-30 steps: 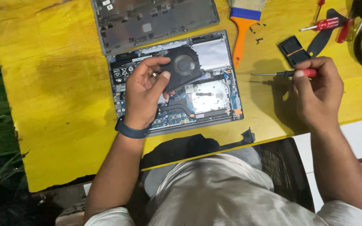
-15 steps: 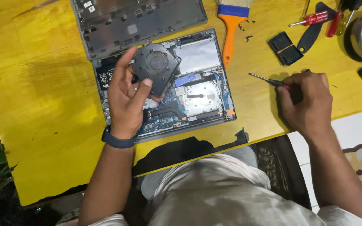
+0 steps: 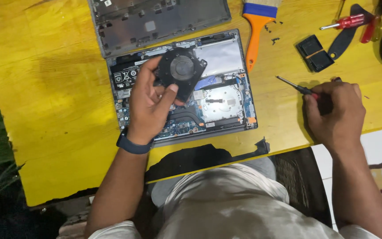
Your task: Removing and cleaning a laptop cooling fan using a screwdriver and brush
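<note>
- Left hand (image 3: 149, 106): grip closed on black cooling fan (image 3: 181, 71), held over the open laptop (image 3: 226, 104). Prob light, thin plastic shell, blades fragile; hold by edges, not hub.
- Right hand (image 3: 332, 113): grip closed round small screwdriver (image 3: 295, 86), resting on yellow desk (image 3: 45, 88).

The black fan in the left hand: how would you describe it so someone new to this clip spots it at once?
Start at the opened laptop lying in the middle of the yellow table, its grey bottom cover set aside above it. Over the laptop's upper left part, the left hand holds up a flat black cooling fan. Its round hub and ring of blades, held by the hand, set it apart from the boards below.
</note>
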